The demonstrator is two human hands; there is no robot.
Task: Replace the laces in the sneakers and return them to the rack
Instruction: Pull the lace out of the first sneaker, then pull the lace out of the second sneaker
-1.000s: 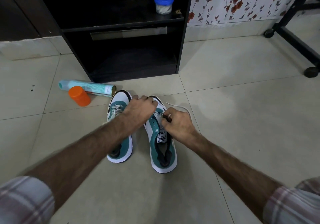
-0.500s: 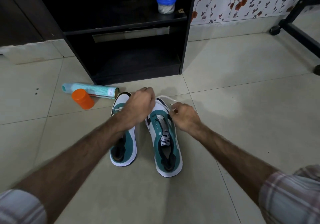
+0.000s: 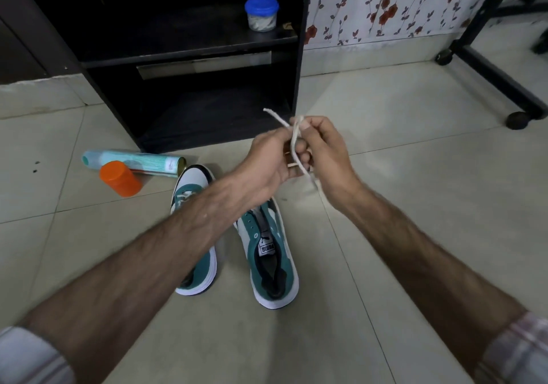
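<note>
Both hands meet in the air above a pair of sneakers, working a white lace between them. Left hand has its fingers curled toward the lace, though its fingertips are hidden behind its own back and the exact grip cannot be made out. Right hand pinches the lace between thumb and curled fingers; one end sticks up and to the left of the hands, and another length trails down past the right wrist, blurred.

On the tiled floor below, the right sneaker, green and white, shows open eyelets and a bare tongue. Much of the left sneaker lies under the left forearm; only its toe, a bit of white lacing and part of its heel show.

Just beyond the shoes, a pale green spray can lies on its side with an orange cap touching or just in front of it. Behind them stands a black rack, its lower shelf too dark to read. A small tub with a blue lid sits on the upper shelf. Plaid cuffs are cut off at both lower corners.
</note>
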